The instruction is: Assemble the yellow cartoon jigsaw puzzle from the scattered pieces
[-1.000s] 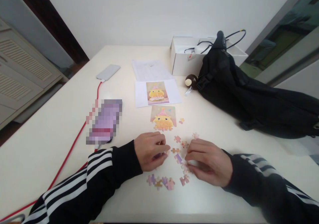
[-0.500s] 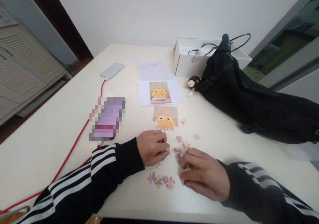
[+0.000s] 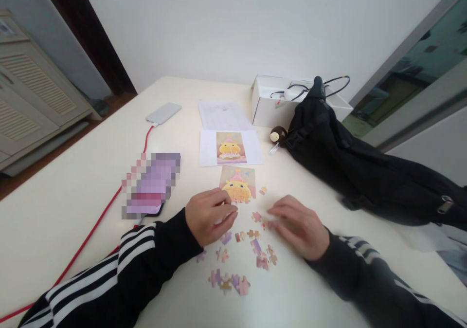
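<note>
A partly built puzzle of a yellow chick [image 3: 237, 186] lies on the cream table [image 3: 73, 206]. My left hand [image 3: 208, 216] rests just below its left corner, fingers curled into a pinch; what they hold is hidden. My right hand [image 3: 299, 226] lies palm down to the right, fingers stretched towards loose puzzle pieces [image 3: 255, 243], its fingertips touching the nearest ones. A further small cluster of pieces [image 3: 228, 282] sits nearer to me. A printed picture of the same chick [image 3: 229, 148] lies behind the puzzle.
A phone [image 3: 151, 184] lies left of my left hand, with a red cable [image 3: 98, 221] running to a grey power bank [image 3: 163, 113]. A black bag [image 3: 350, 162], a small brown plush [image 3: 278, 134] and a white box [image 3: 266, 109] occupy the right and back.
My left hand moved up to the puzzle's lower edge. My right hand lifted off the lower pieces and stretched out beside the upper ones. The camera tilted down a little.
</note>
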`<state>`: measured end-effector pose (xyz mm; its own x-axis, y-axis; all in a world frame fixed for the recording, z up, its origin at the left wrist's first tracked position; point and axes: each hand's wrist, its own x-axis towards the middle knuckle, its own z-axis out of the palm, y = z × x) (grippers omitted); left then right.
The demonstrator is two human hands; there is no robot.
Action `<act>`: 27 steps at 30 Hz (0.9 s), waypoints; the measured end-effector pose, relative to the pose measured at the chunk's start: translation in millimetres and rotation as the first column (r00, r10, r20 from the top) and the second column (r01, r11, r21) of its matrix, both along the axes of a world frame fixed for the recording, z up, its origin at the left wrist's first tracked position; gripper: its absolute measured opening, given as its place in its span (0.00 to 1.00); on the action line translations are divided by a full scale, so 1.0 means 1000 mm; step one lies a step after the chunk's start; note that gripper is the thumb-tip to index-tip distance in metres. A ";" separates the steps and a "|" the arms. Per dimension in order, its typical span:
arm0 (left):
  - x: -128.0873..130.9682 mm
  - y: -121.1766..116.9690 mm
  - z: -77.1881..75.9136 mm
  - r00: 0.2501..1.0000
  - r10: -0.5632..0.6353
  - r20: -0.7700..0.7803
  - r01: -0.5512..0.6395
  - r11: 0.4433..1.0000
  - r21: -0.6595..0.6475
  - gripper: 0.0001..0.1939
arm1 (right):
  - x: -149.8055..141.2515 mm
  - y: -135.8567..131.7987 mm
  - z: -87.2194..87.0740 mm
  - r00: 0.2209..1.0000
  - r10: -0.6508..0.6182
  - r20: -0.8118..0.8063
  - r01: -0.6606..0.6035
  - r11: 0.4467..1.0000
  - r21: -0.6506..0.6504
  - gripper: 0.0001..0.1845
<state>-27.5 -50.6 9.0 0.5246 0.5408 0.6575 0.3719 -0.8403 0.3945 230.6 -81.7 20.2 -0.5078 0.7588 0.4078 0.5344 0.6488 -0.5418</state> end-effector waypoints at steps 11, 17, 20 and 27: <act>-0.001 0.010 -0.008 0.976 0.148 0.157 -0.130 0.984 -0.124 0.03 | -0.002 0.060 -0.014 0.922 -0.253 0.293 0.257 0.966 0.025 0.08; -0.002 0.015 -0.013 0.985 0.149 0.092 -0.146 0.989 -0.031 0.04 | 0.015 0.056 -0.017 0.948 -0.254 0.191 0.249 0.967 0.048 0.08; -0.001 0.019 -0.018 0.989 0.139 0.054 -0.136 0.990 -0.042 0.07 | 0.013 0.054 -0.016 0.955 -0.224 0.195 0.220 0.974 0.042 0.08; 0.001 0.021 -0.023 0.992 0.112 -0.057 -0.116 0.991 -0.063 0.09 | -0.014 0.043 -0.019 0.990 -0.101 0.097 0.089 0.988 0.123 0.09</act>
<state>-26.6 -30.0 -14.0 0.4906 0.6404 0.5909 0.4858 -0.7640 0.4246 216.3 -38.3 1.5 -0.4797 0.7551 0.4469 0.6456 0.6486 -0.4030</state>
